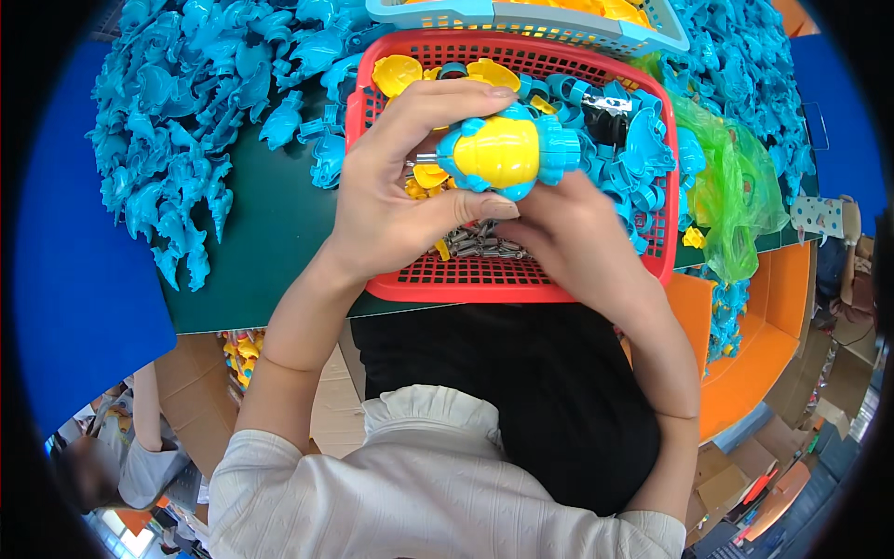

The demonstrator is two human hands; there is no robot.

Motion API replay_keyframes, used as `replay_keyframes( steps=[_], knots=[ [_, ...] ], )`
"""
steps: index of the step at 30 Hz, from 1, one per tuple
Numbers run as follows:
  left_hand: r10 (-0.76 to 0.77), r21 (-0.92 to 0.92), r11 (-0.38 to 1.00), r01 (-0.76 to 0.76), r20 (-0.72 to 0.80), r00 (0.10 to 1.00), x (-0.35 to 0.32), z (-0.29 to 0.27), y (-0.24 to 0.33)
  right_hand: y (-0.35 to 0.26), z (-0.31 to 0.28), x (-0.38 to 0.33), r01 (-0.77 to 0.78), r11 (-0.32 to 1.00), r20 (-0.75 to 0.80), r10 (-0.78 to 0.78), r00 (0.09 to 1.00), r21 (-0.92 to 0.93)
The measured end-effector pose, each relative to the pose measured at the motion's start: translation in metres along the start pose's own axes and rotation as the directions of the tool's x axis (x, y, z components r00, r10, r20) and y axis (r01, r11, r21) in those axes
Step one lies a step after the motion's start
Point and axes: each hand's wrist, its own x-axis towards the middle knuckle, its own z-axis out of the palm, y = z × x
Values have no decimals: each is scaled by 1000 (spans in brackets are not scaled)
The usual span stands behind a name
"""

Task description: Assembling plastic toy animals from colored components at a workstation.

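My left hand [396,177] is closed around a yellow and blue plastic toy figure [504,152], thumb below it and fingers above. A thin metal rod [424,159] sticks out of the toy's left end, beside my palm. My right hand [573,233] is just below and right of the toy, its fingers curled inward and partly hidden; what they hold, if anything, does not show. Both hands are above a red basket [466,292]. Inside it lie small metal pins [484,244], yellow shells [398,74] and blue plastic parts [646,142].
Heaps of blue plastic parts [177,93] cover the green table [270,214] at left and far right. Behind the red basket stands a light blue basket [531,20] of yellow parts. A green plastic bag [736,191] lies at right, above an orange-lined box [759,345]. Another person [149,456] is at lower left.
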Motion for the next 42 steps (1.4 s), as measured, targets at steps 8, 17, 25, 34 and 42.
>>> replay_keyframes(
  steps=[8,17,25,34,42],
  knots=[
    [27,-46,999,-26,25,999,-1,3,0,-9,-21,-6,18,520,-301,465,833,854],
    [-39,78,996,41,-24,999,-2,2,4,-22,6,-5,-69,837,-468,371,802,543],
    [-50,97,994,57,-71,996,0,3,8,-23,14,-4,-38,802,-445,370,815,596],
    [87,190,976,-105,104,991,4,9,3,-17,-17,-7,78,620,-388,383,838,781],
    [114,127,986,-110,-25,993,1,-7,0,104,-164,-184,339,825,-848,516,-122,453]
  ],
)
